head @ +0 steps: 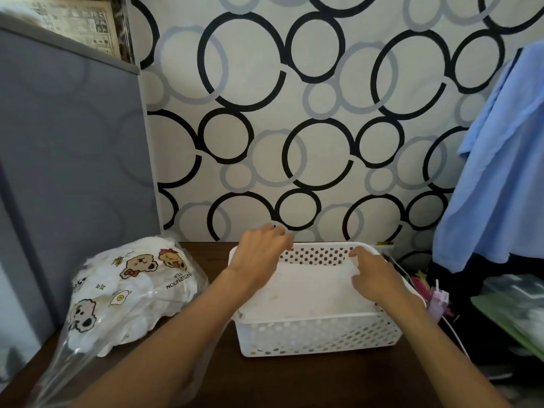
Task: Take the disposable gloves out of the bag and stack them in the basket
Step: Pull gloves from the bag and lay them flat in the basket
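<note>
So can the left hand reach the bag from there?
Probably yes. The left hand is over the basket, and the bag lies just left of it on the same table, with nothing standing between them.

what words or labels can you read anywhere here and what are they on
"AFTERNOON TEA": printed on the cartoon-bear plastic bag, seen upside down.
Newspaper-like sheet at top left: print too blurred to read.
Yellow label behind the white basket: too small to read.
</note>
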Demonstrator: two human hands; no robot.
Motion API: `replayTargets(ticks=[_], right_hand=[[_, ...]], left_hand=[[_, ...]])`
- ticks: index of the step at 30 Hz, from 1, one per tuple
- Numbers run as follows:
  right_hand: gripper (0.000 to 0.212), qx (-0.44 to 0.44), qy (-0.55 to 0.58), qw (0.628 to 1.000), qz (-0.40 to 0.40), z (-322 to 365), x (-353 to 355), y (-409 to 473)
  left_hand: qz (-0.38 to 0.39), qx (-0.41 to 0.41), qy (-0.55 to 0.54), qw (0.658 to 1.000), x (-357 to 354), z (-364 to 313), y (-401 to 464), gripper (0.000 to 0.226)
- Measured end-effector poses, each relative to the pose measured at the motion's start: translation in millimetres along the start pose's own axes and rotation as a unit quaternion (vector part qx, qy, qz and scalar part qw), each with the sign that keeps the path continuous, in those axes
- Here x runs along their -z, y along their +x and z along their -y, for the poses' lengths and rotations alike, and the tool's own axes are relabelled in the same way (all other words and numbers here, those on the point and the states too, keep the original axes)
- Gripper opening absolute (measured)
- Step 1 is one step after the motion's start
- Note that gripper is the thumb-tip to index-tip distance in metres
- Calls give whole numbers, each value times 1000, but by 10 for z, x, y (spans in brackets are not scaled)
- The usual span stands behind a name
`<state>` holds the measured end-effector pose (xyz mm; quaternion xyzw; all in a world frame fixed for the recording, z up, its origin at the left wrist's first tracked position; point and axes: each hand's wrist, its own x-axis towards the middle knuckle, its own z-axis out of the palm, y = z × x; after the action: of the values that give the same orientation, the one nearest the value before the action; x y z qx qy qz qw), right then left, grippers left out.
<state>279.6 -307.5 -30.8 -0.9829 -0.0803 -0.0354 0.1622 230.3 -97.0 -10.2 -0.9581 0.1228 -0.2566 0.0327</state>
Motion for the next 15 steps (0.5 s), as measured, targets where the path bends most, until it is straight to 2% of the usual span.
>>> replayTargets(ticks=[2, 3, 4, 5, 7, 8, 9, 11, 15], right_hand=[[44, 56, -36, 996, -59, 85, 51, -70], [38, 94, -29, 993, -63, 135, 89, -96], [31, 133, -5, 991, -21, 191, 136, -121], [25, 165, 22, 984, 67, 259, 181, -147], [18, 189, 14, 941, 281, 411, 221, -204], [16, 188, -11, 918, 349, 477, 205, -221], [18, 189, -29, 904, 382, 533, 175, -225], [24, 190, -26, 902, 387, 595, 115, -197], [18, 155, 107, 917, 351, 529, 157, -134]], left_hand=[[94, -3, -59, 994, 61, 23, -42, 20], [160, 5, -68, 985, 83, 39, -61, 24], [215, 12, -63, 975, 91, 57, -77, 26], [251, 14, -53, 967, 103, 83, -94, 25], [304, 13, -35, 952, 105, 123, -122, 21], [328, 15, -33, 944, 98, 145, -138, 23], [350, 19, -35, 936, 90, 158, -160, 26], [355, 20, -45, 933, 91, 170, -210, 30], [240, 18, -71, 968, 185, 180, -240, 23]])
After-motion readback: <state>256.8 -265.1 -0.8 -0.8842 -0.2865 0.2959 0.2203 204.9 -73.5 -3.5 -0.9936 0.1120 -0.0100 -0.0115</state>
